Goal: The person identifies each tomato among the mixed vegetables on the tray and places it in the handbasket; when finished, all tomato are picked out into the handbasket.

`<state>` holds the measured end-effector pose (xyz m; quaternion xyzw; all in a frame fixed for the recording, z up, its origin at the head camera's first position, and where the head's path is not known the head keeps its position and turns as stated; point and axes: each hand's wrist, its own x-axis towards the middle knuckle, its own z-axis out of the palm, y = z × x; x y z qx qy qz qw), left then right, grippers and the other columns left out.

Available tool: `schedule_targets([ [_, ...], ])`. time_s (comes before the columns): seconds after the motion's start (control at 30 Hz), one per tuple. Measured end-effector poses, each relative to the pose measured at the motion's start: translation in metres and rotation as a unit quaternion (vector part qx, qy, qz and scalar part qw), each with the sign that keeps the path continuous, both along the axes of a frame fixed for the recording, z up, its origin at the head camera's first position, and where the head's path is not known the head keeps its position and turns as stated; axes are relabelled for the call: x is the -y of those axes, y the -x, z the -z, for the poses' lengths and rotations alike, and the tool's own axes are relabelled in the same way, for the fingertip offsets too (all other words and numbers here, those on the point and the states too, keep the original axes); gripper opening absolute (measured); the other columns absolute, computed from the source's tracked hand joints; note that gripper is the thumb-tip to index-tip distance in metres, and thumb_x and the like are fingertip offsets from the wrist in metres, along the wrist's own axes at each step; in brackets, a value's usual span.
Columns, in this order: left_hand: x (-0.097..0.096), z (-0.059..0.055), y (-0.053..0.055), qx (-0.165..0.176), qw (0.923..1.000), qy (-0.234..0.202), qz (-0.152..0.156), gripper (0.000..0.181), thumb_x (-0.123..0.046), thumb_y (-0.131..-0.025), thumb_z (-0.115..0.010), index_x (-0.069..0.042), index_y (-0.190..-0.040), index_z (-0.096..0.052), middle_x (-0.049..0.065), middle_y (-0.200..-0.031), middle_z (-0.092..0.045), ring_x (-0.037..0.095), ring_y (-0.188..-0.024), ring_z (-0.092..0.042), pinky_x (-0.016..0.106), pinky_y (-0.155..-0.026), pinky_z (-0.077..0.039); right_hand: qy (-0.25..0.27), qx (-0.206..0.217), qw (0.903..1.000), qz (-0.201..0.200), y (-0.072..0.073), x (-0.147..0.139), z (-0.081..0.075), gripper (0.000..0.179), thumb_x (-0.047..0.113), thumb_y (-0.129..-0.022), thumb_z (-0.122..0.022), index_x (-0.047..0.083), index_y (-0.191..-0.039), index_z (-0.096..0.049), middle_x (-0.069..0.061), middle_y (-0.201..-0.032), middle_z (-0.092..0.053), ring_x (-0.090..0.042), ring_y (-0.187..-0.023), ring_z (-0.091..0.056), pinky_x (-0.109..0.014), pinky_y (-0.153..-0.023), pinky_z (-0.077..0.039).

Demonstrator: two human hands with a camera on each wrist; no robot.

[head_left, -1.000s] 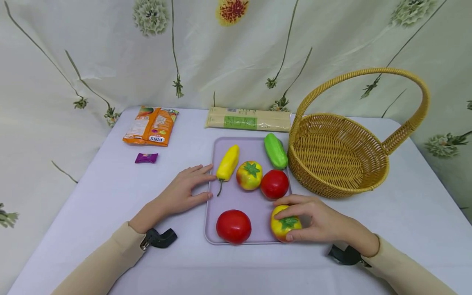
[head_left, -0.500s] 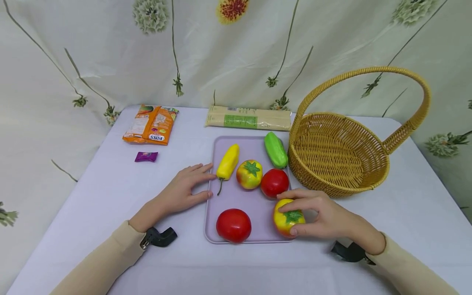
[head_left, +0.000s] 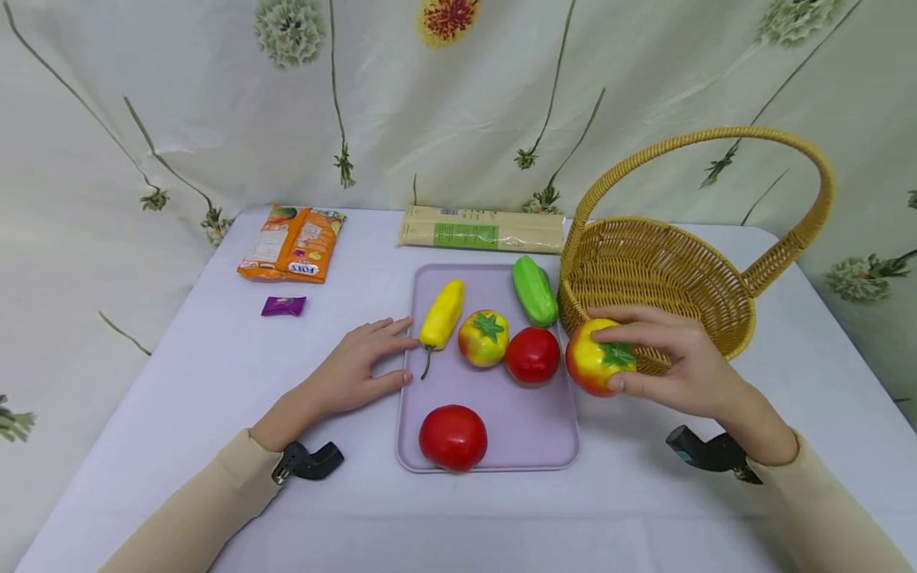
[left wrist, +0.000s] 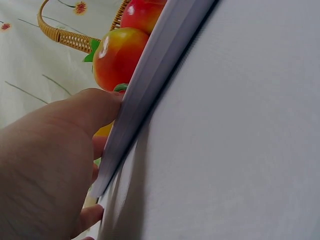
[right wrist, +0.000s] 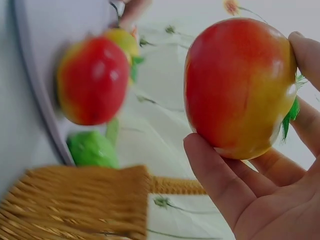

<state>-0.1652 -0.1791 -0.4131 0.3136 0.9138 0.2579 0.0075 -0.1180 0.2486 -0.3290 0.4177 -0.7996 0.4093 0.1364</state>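
Note:
My right hand grips a yellow-and-red toy tomato with a green leafy top, lifted off the table in front of the wicker basket. In the right wrist view the toy tomato sits between thumb and fingers. My left hand lies flat with its fingertips touching the left edge of the lilac tray. On the tray are a yellow pepper, another yellow-and-red tomato, two red tomatoes, one right of centre and one at front left, and a green cucumber-like vegetable.
Behind the tray lies a long beige packet. An orange snack bag and a small purple-wrapped sweet are at the back left. The basket's tall handle arches over its opening. A floral cloth hangs behind.
My right hand has lifted the yellow-and-red toy tomato off the tray's front right corner and carried it rightward and away from me, toward the basket. My left hand stays put.

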Motion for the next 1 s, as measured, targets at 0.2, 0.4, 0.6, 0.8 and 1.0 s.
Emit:
schedule_targets([
  [0.2, 0.0, 0.0, -0.002, 0.006, 1.0, -0.001, -0.003, 0.049, -0.031, -0.091, -0.073, -0.015, -0.136, -0.066, 0.012, -0.158, -0.048, 0.045, -0.146, -0.042, 0.069, -0.118, -0.031, 0.01, 0.002, 0.9989, 0.045, 0.017, -0.003, -0.01, 0.05, -0.004, -0.067, -0.087, 0.002, -0.115, -0.075, -0.001, -0.132, -0.07, -0.001, -0.119, -0.063, -0.009, -0.088, -0.054],
  [0.4, 0.0, 0.001, -0.001, 0.006, 1.0, 0.0, -0.005, 0.048, -0.03, -0.091, -0.073, -0.015, -0.136, -0.065, 0.012, -0.159, -0.048, 0.045, -0.146, -0.041, 0.069, -0.118, -0.03, 0.004, 0.041, 0.9918, 0.121, 0.027, -0.005, -0.009, 0.046, -0.012, -0.073, -0.081, -0.001, -0.116, -0.073, -0.014, -0.128, -0.07, 0.007, -0.112, -0.061, -0.008, -0.082, -0.055],
  [0.6, 0.0, 0.001, 0.0, 0.001, 1.0, 0.002, -0.002, 0.047, -0.029, -0.091, -0.072, -0.015, -0.136, -0.066, 0.012, -0.158, -0.048, 0.044, -0.146, -0.042, 0.069, -0.119, -0.03, -0.011, 0.06, 0.9812, 0.183, 0.035, -0.008, -0.009, 0.039, -0.002, -0.084, -0.078, 0.001, -0.122, -0.072, -0.022, -0.133, -0.067, 0.014, -0.111, -0.055, -0.004, -0.078, -0.052],
  [0.8, 0.0, 0.001, 0.0, 0.001, 1.0, 0.001, -0.003, 0.047, -0.03, -0.091, -0.073, -0.015, -0.135, -0.066, 0.012, -0.158, -0.048, 0.045, -0.146, -0.042, 0.069, -0.118, -0.03, -0.022, 0.093, 0.9676, 0.234, 0.043, -0.01, -0.008, 0.035, 0.009, -0.091, -0.075, 0.003, -0.125, -0.071, -0.02, -0.135, -0.065, 0.015, -0.103, -0.054, -0.002, -0.075, -0.05],
  [1.0, -0.001, 0.001, 0.0, 0.004, 1.0, -0.001, -0.004, 0.047, -0.03, -0.091, -0.073, -0.014, -0.135, -0.066, 0.012, -0.158, -0.049, 0.045, -0.146, -0.042, 0.069, -0.119, -0.03, -0.038, 0.135, 0.9457, 0.293, 0.049, -0.008, -0.007, 0.037, 0.021, -0.093, -0.074, 0.008, -0.127, -0.07, -0.015, -0.132, -0.067, -0.012, -0.107, -0.061, -0.003, -0.077, -0.045],
])
